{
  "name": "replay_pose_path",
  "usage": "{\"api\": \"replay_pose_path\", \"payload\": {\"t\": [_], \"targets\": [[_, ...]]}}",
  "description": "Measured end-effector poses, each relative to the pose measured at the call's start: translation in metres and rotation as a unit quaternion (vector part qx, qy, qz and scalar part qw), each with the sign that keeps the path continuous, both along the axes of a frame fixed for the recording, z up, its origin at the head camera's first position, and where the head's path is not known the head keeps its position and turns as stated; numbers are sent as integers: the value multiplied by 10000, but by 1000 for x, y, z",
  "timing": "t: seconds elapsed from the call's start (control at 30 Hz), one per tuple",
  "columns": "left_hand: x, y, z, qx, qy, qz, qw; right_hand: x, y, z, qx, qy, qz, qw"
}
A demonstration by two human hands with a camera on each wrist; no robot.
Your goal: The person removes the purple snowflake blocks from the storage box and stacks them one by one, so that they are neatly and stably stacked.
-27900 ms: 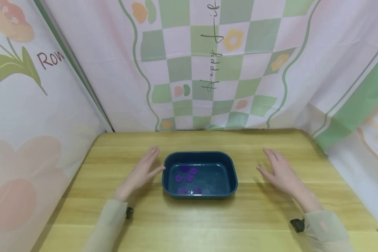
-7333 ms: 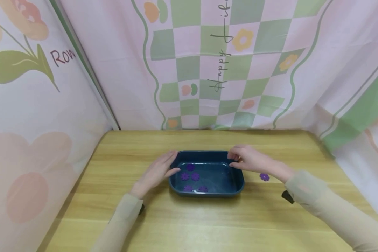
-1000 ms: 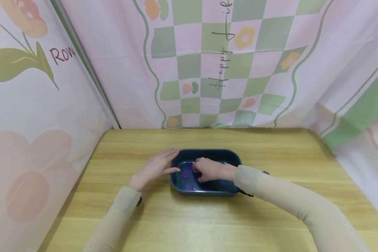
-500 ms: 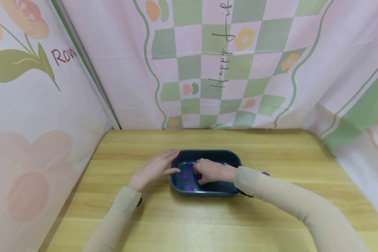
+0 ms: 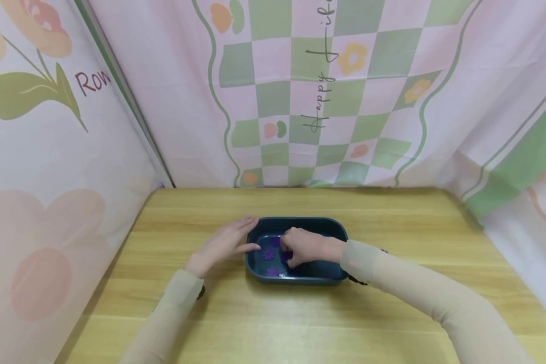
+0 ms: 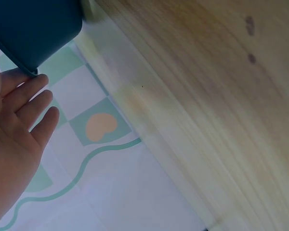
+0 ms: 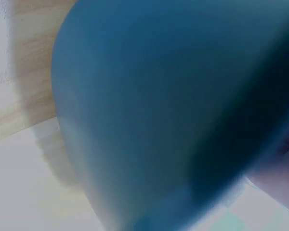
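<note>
A dark blue rectangular box (image 5: 327,223) stands on the wooden table. My left hand (image 5: 223,245) rests against its left end, fingers extended; in the left wrist view, the fingertips (image 6: 36,84) meet the rim. Inside the box, my right hand (image 5: 307,246) reaches low, fingers and thumb curled around a purple flower-shaped piece (image 5: 285,257) mostly hidden beneath them. Other purple flower pieces (image 5: 268,254) lie on the bottom near the left end. In the right wrist view, the box's outer wall (image 7: 135,96) fills most of the picture, the hand barely showing beyond it.
A purple flower piece (image 5: 384,251) lies on the table right of the box, largely hidden behind the right sleeve (image 5: 400,263). Printed curtains (image 5: 186,101) enclose the wooden table (image 5: 273,323) at the back and sides.
Since several seconds ago, the right hand has gone from above the box's right end down among the flower pieces. Over the last second it hardly moves; the left hand stays at the rim.
</note>
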State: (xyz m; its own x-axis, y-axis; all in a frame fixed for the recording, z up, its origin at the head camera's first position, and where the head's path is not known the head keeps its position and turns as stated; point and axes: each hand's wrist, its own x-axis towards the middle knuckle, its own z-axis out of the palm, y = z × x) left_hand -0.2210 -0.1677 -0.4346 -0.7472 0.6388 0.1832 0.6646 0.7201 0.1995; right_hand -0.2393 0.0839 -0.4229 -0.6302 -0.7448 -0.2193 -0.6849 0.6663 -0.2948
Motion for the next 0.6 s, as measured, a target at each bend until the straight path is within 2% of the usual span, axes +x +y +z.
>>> {"api": "replay_pose_path", "payload": {"t": [0.33,0.6], "targets": [[1,0,0,127,71,-48,9999,2,8,10,-52,241,114,9996],[1,0,-1,145,51,-25,9999,4,18,18,-120,225,76,9996]]}}
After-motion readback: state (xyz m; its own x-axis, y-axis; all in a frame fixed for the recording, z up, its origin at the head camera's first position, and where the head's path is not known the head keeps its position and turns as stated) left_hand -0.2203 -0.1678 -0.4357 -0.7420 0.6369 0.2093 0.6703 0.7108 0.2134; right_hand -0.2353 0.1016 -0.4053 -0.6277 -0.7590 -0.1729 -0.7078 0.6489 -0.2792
